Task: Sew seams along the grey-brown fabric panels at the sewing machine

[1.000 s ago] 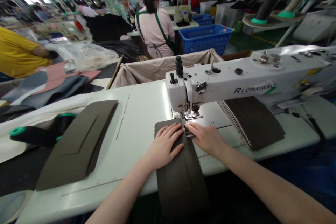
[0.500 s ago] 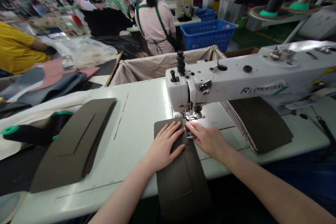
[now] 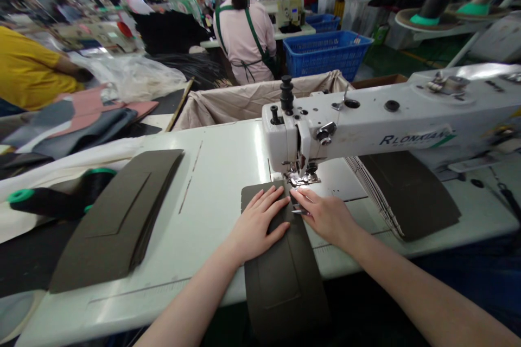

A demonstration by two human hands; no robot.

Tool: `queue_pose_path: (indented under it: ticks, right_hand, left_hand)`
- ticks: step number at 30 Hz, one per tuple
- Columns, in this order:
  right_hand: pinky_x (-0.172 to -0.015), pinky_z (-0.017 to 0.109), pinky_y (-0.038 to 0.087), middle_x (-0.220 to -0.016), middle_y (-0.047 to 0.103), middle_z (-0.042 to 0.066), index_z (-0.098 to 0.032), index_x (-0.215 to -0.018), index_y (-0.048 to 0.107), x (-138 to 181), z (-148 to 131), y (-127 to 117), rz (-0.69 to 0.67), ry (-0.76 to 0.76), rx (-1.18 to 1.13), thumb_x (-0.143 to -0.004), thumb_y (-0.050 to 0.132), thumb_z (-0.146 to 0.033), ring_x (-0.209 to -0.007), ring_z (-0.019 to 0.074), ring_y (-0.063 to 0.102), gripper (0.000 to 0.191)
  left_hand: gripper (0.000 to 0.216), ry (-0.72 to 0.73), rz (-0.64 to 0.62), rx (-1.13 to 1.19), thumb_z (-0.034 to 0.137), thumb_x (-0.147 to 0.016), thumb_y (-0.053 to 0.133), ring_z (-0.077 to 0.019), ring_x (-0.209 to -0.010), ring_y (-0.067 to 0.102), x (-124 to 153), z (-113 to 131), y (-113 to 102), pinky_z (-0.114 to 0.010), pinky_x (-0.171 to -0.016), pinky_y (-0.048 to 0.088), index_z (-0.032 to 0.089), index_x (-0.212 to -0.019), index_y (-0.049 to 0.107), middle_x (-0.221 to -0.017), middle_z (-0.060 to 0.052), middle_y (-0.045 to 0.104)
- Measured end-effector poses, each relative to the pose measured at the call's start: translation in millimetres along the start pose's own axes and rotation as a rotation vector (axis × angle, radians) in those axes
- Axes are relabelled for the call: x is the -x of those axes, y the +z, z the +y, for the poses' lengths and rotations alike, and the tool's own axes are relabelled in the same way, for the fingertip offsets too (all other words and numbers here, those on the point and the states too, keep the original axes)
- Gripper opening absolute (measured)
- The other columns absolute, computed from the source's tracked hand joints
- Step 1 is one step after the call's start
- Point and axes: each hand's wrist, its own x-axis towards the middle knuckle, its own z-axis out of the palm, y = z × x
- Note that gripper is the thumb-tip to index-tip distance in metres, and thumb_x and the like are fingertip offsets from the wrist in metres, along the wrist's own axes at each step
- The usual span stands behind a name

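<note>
A dark olive fabric panel [image 3: 277,282] lies under the sewing machine's presser foot [image 3: 302,178], its near end hanging over the table's front edge. Flat on the panel rests my left hand [image 3: 260,222], fingers stretched out and pointing at the needle area. My right hand [image 3: 329,217] is closed at the panel's right edge, just in front of the foot, with its fingertips on the fabric. Pointed metal blades of what look like thread snips [image 3: 300,210] stick out from under its fingers; their handles are hidden in the palm.
The white sewing machine [image 3: 366,119] spans the right side. Olive panels are stacked at left [image 3: 118,217] and right [image 3: 407,195]. Black thread cones [image 3: 44,203] lie far left. Behind the table are a cloth-lined bin [image 3: 228,103], a blue basket [image 3: 325,54] and a seated person [image 3: 246,38].
The whole view has shifted slightly, so everything appears a little farther right. Both hands keep the same places on the panel, and no movement of the fabric under the foot is visible.
</note>
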Motion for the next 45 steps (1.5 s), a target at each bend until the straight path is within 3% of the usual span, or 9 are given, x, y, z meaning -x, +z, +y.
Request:
queue_pose_path:
  ticks: [8,18,45]
  right_hand:
    - [-0.081,0.035,0.050,-0.148,0.042,0.005,-0.027,-0.145,0.035,0.7,0.1,-1.8,-0.008,-0.013,-0.013,-0.095,0.043,-0.032,-0.106,0.0234,0.061,0.051]
    - [-0.080,0.034,0.050,-0.147,0.043,0.005,-0.029,-0.144,0.036,1.0,1.4,0.0,0.003,-0.009,-0.021,-0.094,0.043,-0.033,-0.105,0.0231,0.062,0.051]
    - [-0.080,0.032,0.050,-0.145,0.044,0.005,-0.029,-0.142,0.039,0.1,2.1,0.2,0.010,0.002,-0.049,-0.093,0.046,-0.030,-0.105,0.0221,0.061,0.050]
  left_hand:
    - [0.052,0.011,0.000,-0.003,0.043,-0.094,0.046,-0.0229,-0.143,0.025,-0.9,-2.9,2.0,-0.047,-0.119,0.019,0.026,-0.142,0.040,-0.155,-0.004,0.030]
    - [0.043,0.040,0.035,0.015,0.041,-0.092,0.049,-0.0255,-0.134,0.039,2.2,-3.3,-3.7,-0.051,-0.116,0.023,0.030,-0.134,0.051,-0.145,-0.004,0.045]
    - [0.044,0.038,-0.002,-0.005,0.040,-0.093,0.046,-0.0235,-0.137,0.034,1.7,-6.5,-1.9,-0.050,-0.118,0.016,0.030,-0.136,0.048,-0.145,-0.001,0.046]
